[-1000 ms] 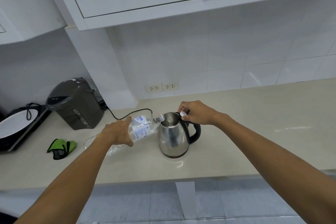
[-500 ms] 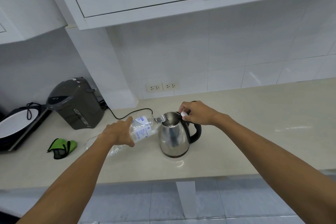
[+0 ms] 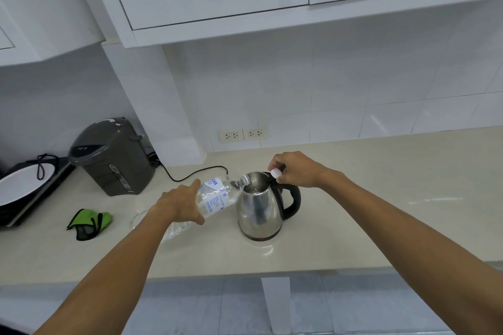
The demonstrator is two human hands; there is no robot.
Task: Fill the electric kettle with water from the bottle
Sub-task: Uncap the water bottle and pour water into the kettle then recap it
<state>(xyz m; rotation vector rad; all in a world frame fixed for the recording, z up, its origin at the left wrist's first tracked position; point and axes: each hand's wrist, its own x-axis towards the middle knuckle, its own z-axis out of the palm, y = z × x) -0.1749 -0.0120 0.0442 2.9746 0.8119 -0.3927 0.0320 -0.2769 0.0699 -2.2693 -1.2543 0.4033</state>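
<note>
The left hand (image 3: 178, 205) grips the tilted bottle (image 3: 215, 197), its mouth at the open kettle (image 3: 260, 209) rim (kettle upright on the counter (image 3: 381, 198)). The right hand (image 3: 295, 168) pinches the white cap (image 3: 276, 172) above the kettle's handle.

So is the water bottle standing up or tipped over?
Tipped. The left hand holds the bottle slanted, its open neck at the rim of the kettle. The right hand holds the white cap.

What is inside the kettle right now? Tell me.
The kettle is open, and the tilted bottle's mouth sits at its rim. Only a strip of shiny inner wall shows; the steel body hides the bottom and any water level.
</note>
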